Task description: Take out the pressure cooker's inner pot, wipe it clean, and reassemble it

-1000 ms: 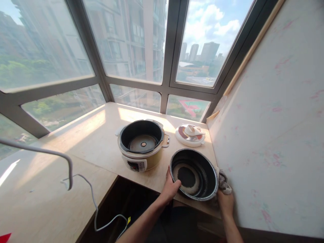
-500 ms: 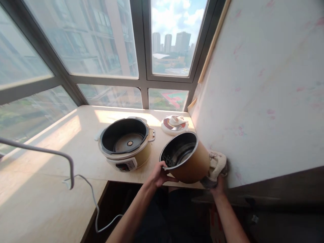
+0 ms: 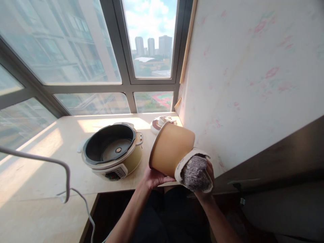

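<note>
My left hand point(image 3: 153, 177) grips the rim of a tan inner pot point(image 3: 170, 150), which is lifted off the counter and tipped on its side with its mouth facing away to the left. My right hand point(image 3: 209, 175) presses a grey and cream cloth point(image 3: 194, 171) against the pot's bottom, fingers closed round the cloth. An open cream rice cooker body point(image 3: 111, 153) with a dark cavity stands on the counter to the left of the pot. Its white lid point(image 3: 160, 122) lies behind the pot, partly hidden.
A pale stone counter point(image 3: 50, 162) runs along large windows. A white cable point(image 3: 76, 199) and a curved grey bar point(image 3: 37, 158) lie at the left. A marbled wall point(image 3: 240, 84) stands close on the right, with a dark ledge point(image 3: 278, 158) below it.
The pot was lifted from the counter and turned so its outside and bottom face me. My right hand brought the cloth from beside the pot onto its bottom. The view swung right.
</note>
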{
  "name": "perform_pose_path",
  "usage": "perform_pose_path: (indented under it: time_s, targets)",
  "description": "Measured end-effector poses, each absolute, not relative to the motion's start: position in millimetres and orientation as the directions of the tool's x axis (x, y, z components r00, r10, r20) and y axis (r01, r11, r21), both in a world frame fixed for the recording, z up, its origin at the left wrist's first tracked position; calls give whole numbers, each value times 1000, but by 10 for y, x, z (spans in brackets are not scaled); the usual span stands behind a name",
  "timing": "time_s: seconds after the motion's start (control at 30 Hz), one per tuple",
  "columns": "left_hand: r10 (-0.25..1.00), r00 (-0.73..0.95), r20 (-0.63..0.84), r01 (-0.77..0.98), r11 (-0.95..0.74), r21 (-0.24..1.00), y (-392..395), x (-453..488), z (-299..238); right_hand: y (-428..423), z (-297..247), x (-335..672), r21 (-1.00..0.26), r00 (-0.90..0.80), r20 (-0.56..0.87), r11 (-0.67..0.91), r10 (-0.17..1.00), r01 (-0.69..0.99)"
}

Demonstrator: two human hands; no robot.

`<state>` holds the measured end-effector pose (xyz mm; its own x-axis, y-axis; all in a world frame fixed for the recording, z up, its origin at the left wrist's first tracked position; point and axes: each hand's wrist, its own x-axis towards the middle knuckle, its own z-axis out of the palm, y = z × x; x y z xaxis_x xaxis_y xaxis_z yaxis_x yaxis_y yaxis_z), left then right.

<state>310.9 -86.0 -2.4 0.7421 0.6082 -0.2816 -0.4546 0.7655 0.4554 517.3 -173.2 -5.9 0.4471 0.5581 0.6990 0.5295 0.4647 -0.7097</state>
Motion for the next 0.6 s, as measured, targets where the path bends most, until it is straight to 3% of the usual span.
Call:
perform_pose_path:
  time_s: [0.07,0.13,0.23,0.33,0.47,0.6]
  targets:
    - [600,749,-282,-439,767,468,-885,3059,-81,-1594,100,5162,-611,435,790,512,431,604]
    - [601,747,-283,-422,758,497,-905,3012,-131,-1368,302,5218,-652,484,757,455,439,606]
    - [626,732,-269,-416,723,551,-916,2986,-128,-1007,531,5375,-827,617,557,309,556,469]
    - [672,695,-256,-449,684,574,-914,3029,-15,-812,553,5444,-927,590,346,169,730,334]
    - [780,557,-284,-555,604,572,-921,3094,155,-946,343,5203,-994,455,80,34,887,108]
    - [845,386,-371,-635,535,557,-981,3080,222,-1290,95,4840,-962,389,-163,-59,907,-265]
